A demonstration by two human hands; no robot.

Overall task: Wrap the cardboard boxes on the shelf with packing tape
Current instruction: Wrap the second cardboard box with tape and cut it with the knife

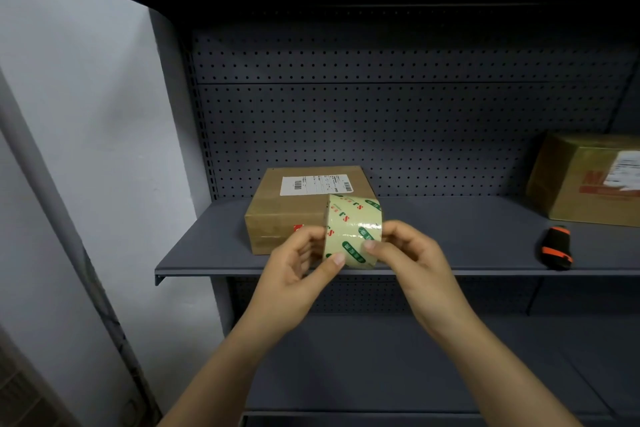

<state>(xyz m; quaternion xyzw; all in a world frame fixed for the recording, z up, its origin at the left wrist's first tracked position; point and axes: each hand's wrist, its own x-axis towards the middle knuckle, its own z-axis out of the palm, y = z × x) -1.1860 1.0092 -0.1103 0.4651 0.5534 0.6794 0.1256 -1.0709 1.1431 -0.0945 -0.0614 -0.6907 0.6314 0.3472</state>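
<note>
Bare shelf (450,236) between left box (277,218) and knife (556,248) (second box (585,191) beyond it) — pegboard (415,132) closing the back

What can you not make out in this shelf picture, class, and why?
Head view only.
Loose end of the tape roll: not visible where the left hand and right hand pinch it.
Front right corner of the near box: behind the roll.
Text on its label: too small.
The right box: cut by the right edge, its sticker blurred.
Blade of the black-and-orange tool: too small and dark.

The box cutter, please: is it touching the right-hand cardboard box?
Apart: the head view shows bare shelf between the box cutter and the right-hand cardboard box.
</note>
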